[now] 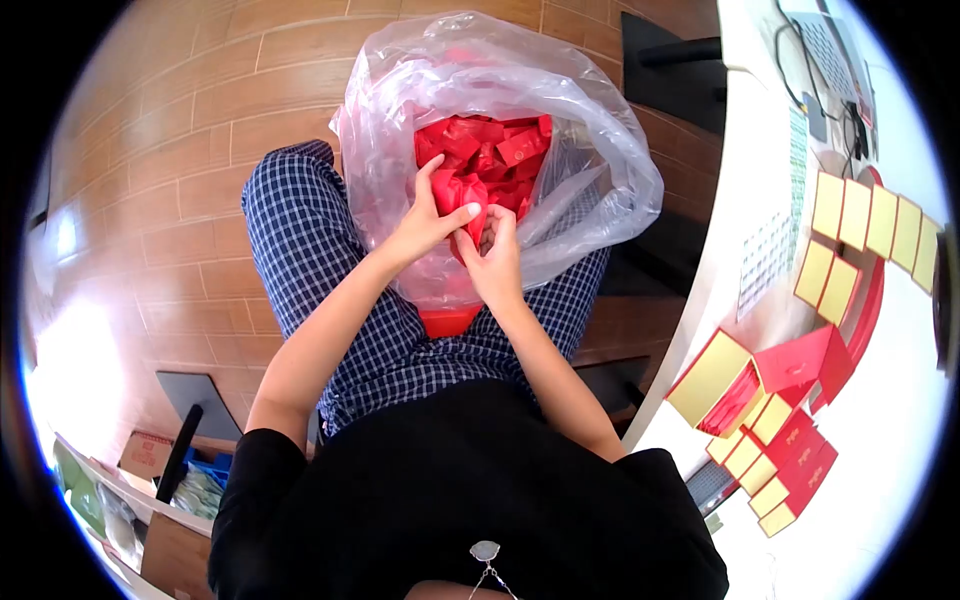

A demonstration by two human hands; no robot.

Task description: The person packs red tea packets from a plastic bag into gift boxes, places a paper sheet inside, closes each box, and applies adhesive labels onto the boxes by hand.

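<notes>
Both hands meet over a large clear plastic bag (600, 120) that stands between the knees. My left hand (430, 222) holds a red packet (462, 195), its thumb pressed on the front and fingers behind it. My right hand (492, 252) pinches the lower edge of the same packet with curled fingers. Many red packets (520, 148) fill the bag beneath and beyond the hands. Below the bag's near side, a bit of something red (448, 322) shows between the thighs.
At the right, a white table (870, 440) bears an open red and gold box (712, 380), several smaller red and gold boxes (800, 460), cables and a laptop (830, 50). Black table feet (200, 400) stand on the wooden floor (180, 230). A shelf with goods is at lower left.
</notes>
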